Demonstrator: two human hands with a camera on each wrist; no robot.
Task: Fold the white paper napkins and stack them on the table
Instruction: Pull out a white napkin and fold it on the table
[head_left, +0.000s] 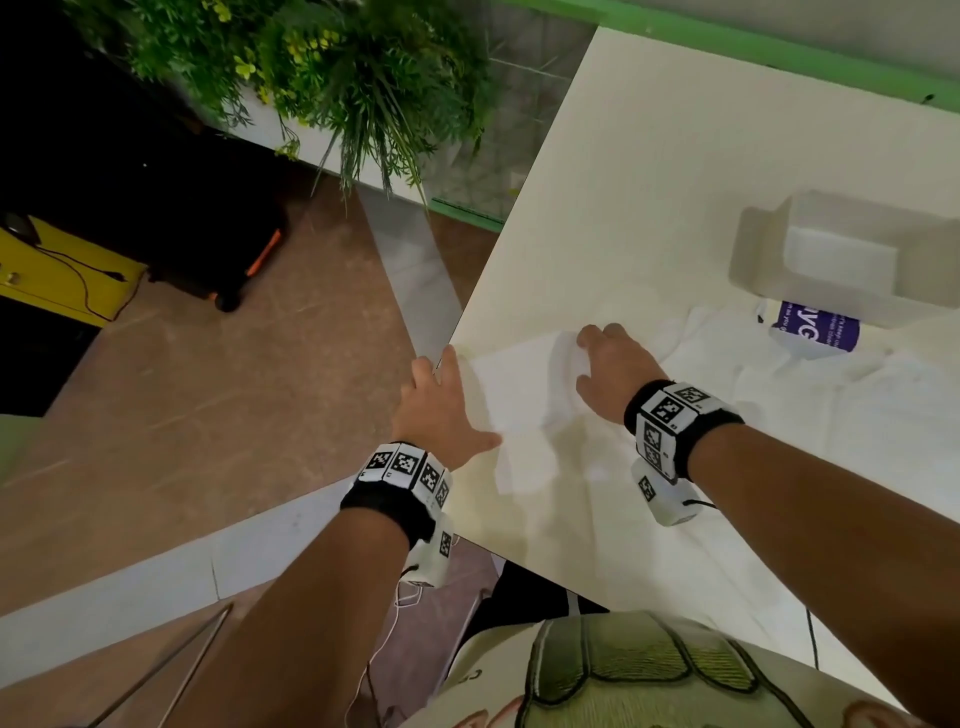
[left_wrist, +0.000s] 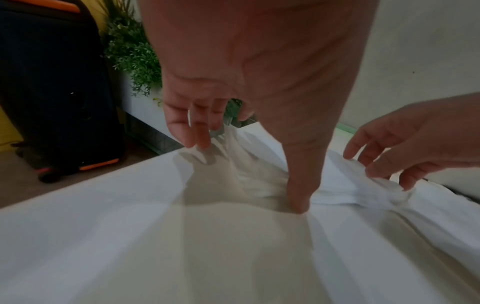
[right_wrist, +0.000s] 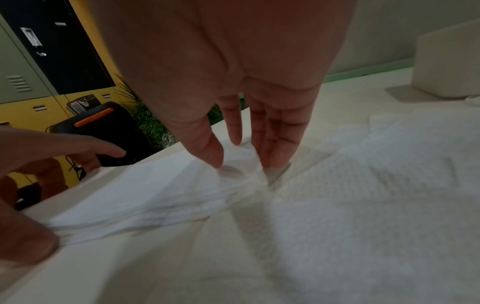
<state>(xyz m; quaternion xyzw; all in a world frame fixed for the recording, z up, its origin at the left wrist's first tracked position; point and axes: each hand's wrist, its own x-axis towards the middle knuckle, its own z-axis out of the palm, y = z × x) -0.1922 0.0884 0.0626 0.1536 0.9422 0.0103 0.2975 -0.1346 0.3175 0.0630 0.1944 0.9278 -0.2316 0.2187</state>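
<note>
A black suitcase (head_left: 171, 208) stands on the floor beside green plants (head_left: 322, 67).

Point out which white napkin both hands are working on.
The napkin at the table's left corner, under the left hand and right hand; the other napkins lie untouched.

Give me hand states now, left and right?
Left hand: open, thumb pressing the napkin at the table corner.
Right hand: fingertips pinching up a fold of the same napkin.
</note>
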